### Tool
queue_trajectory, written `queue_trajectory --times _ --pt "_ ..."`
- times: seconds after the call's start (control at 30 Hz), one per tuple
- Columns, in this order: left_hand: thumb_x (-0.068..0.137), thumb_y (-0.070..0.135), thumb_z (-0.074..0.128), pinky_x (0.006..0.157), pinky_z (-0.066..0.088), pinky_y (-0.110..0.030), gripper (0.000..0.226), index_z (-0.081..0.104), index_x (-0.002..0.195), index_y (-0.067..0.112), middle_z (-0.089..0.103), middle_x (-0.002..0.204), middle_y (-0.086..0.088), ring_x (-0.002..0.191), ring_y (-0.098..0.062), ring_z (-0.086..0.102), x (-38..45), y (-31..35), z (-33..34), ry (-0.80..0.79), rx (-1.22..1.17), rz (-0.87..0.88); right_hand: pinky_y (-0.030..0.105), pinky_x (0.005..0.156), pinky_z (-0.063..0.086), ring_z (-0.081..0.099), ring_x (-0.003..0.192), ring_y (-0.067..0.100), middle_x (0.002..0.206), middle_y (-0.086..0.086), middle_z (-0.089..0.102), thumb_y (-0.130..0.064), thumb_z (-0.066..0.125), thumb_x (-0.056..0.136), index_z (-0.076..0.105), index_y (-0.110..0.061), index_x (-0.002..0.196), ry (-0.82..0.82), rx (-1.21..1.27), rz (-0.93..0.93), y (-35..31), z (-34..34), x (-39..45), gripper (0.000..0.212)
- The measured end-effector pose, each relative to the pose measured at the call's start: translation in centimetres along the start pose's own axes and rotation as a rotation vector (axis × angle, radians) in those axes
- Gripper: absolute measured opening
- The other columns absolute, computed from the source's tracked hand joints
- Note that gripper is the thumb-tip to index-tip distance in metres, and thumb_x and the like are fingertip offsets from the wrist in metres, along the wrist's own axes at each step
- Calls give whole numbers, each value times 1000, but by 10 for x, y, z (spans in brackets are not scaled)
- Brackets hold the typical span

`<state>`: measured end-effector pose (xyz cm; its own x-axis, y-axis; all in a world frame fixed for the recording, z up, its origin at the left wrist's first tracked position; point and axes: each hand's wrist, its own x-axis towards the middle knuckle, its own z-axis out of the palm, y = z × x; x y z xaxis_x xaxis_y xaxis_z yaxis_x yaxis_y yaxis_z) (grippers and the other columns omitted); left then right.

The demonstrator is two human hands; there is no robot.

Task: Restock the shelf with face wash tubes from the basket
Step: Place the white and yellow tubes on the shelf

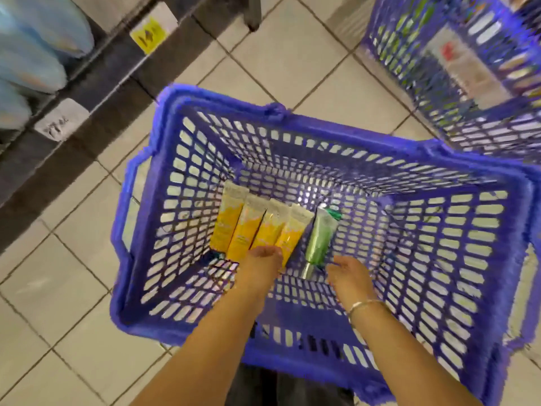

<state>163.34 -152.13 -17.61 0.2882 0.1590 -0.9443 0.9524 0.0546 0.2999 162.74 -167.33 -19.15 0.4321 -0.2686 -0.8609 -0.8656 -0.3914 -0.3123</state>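
Observation:
A blue mesh basket [292, 361] stands on the tiled floor below me. Several yellow face wash tubes [244, 230] lie side by side on its bottom, caps toward me. A green tube [319, 235] with a silver cap lies just right of them. My left hand [260, 268] reaches down onto the near ends of the yellow tubes; the blur hides whether its fingers grip one. My right hand [348, 276] hovers with fingers apart just right of the green tube's cap, holding nothing. A bracelet circles my right wrist.
The shelf [96, 74] runs along the upper left, with pale blue packs [35, 54] and price tags, one yellow [147, 33]. A second blue basket [468, 83] with goods stands at the upper right. Tiled floor surrounds both.

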Motion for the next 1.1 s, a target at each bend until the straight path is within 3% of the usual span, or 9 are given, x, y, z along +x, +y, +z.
queue_trajectory --times 0.07,0.13,0.2,0.27,0.5,0.7,0.8,0.93,1.1 --pt "90 6 51 60 37 -25 11 61 93 10 59 81 -2 64 -14 47 22 -7 12 35 61 16 47 79 46 60 91 43 96 32 64 -3 54 85 59 12 101 45 7 6 11 17 24 23" --pt "92 12 50 72 39 -27 34 52 126 9 57 118 -5 76 -11 52 42 -14 23 55 213 35 45 73 48 61 85 44 89 31 65 -8 57 84 59 10 98 88 3 4 18 30 44 23" --pt "92 12 48 79 38 -25 46 40 137 9 49 137 -10 100 -19 57 57 -18 32 90 313 42 37 61 43 59 74 36 79 23 63 -11 58 84 59 3 94 102 3 24 25 41 64 17" --pt "92 11 47 81 39 -25 46 39 137 7 51 135 -13 116 -27 54 67 -22 38 115 433 54 31 61 39 58 80 32 95 23 61 -11 60 83 52 2 102 105 7 42 31 49 76 24" --pt "88 16 53 63 34 -23 21 57 105 4 64 109 -15 95 -27 59 94 -48 49 135 714 121 46 94 44 50 117 39 127 28 51 -18 73 75 33 9 129 100 -40 90 40 70 92 72" --pt "79 29 69 85 46 -37 59 37 122 5 54 123 -17 111 -32 55 110 -60 63 158 751 99 35 78 46 56 106 35 117 23 56 -13 70 75 41 4 118 107 5 83 42 64 96 55" --pt "77 23 71 84 45 -34 70 27 127 4 53 124 -18 113 -32 55 110 -61 69 151 679 108 29 67 39 57 90 29 106 18 58 -9 66 78 40 2 117 137 51 79 44 55 94 48" --pt "76 26 70 70 41 -24 45 52 111 5 62 113 -13 101 -24 60 107 -56 65 13 793 101 32 72 43 51 86 24 98 11 50 -6 64 79 38 2 117 146 109 50 45 44 89 46" --pt "78 15 71 89 52 -38 35 57 110 13 65 108 -7 101 -23 62 84 -36 46 -185 362 58 29 69 43 52 83 22 95 7 52 -9 66 80 42 -2 115 171 147 -42 31 32 67 43"
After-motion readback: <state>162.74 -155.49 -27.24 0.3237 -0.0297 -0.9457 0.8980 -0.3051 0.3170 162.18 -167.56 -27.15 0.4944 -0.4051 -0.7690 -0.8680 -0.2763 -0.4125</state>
